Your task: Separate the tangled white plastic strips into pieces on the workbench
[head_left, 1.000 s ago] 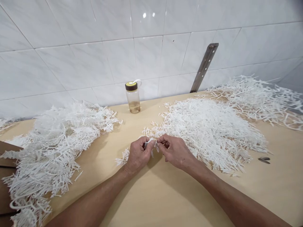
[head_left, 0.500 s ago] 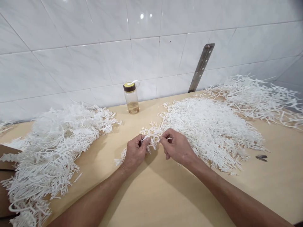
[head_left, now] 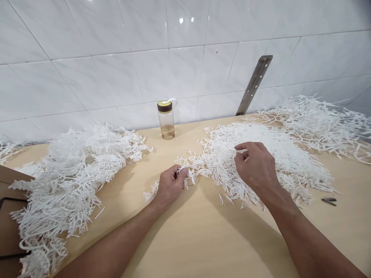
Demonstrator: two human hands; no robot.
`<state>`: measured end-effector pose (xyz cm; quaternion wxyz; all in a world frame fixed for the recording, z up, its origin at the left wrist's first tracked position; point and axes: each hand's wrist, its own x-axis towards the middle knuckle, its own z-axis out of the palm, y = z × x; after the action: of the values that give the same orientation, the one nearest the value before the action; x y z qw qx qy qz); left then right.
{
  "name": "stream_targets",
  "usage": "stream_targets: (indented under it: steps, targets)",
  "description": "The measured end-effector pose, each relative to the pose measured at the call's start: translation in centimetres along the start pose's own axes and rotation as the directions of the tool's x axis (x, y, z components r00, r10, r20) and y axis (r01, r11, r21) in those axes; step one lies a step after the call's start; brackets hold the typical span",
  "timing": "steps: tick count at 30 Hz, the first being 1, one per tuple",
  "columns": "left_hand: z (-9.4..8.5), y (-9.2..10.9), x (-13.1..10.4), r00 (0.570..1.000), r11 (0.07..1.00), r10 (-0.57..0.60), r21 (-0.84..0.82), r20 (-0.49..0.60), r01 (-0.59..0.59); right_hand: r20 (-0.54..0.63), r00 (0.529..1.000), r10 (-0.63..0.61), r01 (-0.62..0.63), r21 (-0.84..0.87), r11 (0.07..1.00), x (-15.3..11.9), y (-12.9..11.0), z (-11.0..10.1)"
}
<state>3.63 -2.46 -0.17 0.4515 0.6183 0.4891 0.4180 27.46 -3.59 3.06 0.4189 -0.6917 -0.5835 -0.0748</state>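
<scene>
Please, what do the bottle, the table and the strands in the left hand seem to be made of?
Bottle: apparently clear, smooth plastic or glass; the liquid shows through.
Table: probably wood or laminate, satin; pale tan surface.
Strands in the left hand: perhaps plastic or plant fibre, matte; white, thin, branching.

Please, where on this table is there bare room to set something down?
A wide bare tabletop shows between the forearms; a smaller patch lies between the bottle, the left white pile and the left hand. It is crowded at that pile and the central white pile behind the right hand.
</scene>
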Motion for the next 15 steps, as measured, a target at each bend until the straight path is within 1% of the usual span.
stream_targets:
  steps: [2,4,7,9,12,15]
  targets:
    - [0.0,0.0,0.0,1.000,1.000,0.003,0.002,0.006,-0.003,0.005,0.999,-0.053,0.052,0.036,0.998,-0.3,-0.5,0.3]
    - [-0.1,0.0,0.0,1.000,1.000,0.006,0.002,0.014,-0.007,0.049,0.996,-0.078,0.073,0.096,0.993,-1.0,-1.5,0.7]
    - [-0.1,0.0,-0.1,1.000,1.000,0.016,-0.004,0.015,-0.016,0.122,0.990,-0.066,0.049,0.132,0.990,-2.1,-3.0,1.2]
    - [-0.1,-0.1,0.0,1.000,1.000,0.029,0.000,0.012,-0.029,0.159,0.986,-0.047,0.023,0.152,0.988,-2.5,-3.4,1.3]
    - [-0.1,-0.2,0.0,0.999,0.999,0.035,0.017,0.013,-0.035,0.185,0.983,-0.015,-0.018,0.175,0.984,-2.2,-3.2,1.1]
    - [-0.1,-0.3,0.1,0.999,0.999,0.031,0.027,0.019,-0.031,0.154,0.986,0.069,-0.092,0.149,0.984,-1.1,-1.9,0.6]
